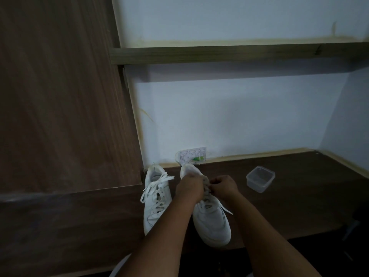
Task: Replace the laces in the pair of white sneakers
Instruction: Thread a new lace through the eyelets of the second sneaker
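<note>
Two white sneakers stand side by side on a dark wooden desk (pixel 289 196). The left sneaker (pixel 156 198) has loose white laces (pixel 157 182) crossing over its tongue. Both of my hands are over the lacing of the right sneaker (pixel 211 222). My left hand (pixel 189 186) covers the upper eyelets. My right hand (pixel 224 186) pinches the right sneaker's lace (pixel 207 186) where the two hands meet. One free end of that lace (pixel 226 209) trails off the shoe's right side.
A clear plastic container (pixel 260 178) sits open on the desk to the right of the shoes. A white wall socket (pixel 192 156) is behind them. A tall wooden panel (pixel 60 96) rises at the left, and a shelf (pixel 239 52) runs above.
</note>
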Available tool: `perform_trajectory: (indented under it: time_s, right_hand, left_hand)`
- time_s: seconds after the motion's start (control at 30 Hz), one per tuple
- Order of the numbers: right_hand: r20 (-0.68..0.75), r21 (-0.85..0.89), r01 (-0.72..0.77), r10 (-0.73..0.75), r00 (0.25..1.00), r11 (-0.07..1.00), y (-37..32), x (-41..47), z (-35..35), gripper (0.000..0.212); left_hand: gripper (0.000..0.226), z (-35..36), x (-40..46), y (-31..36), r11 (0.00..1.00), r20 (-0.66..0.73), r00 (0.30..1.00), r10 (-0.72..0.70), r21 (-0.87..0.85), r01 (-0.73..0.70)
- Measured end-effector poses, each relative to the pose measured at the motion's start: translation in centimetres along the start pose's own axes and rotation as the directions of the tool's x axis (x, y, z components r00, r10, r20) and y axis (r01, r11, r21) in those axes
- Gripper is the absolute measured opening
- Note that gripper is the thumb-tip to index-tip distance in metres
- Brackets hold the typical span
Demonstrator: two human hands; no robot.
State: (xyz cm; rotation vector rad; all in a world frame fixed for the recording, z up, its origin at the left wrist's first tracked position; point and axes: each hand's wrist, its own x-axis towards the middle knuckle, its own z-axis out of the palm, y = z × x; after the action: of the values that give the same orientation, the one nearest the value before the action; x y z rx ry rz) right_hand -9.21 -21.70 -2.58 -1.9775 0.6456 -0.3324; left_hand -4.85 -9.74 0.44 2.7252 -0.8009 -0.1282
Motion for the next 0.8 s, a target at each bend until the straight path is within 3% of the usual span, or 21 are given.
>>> perform_trajectory:
  time_s: [0.13,0.33,0.8]
  right_hand:
    - [0.0,0.03,-0.014,0.014,1.0,0.999,0.3,0.3,0.2,0.025]
    - [0.011,0.072,-0.043,0.042,0.999,0.996,0.4,0.4,0.3,0.024]
    - [0.013,0.062,-0.055,0.054,0.998,0.997,0.8,1.0,0.5,0.022]
  left_hand:
    - [0.025,0.3,0.2,-1.4,0.981,-0.091,0.996,-0.011,-0.195,-0.007]
    - [0.022,0.3,-0.2,-1.7,0.951,-0.162,0.985,-0.055,-0.308,0.002]
    - [0.026,1.1,-0.6,-1.0,0.994,-0.282,0.959,0.026,-0.096,-0.055]
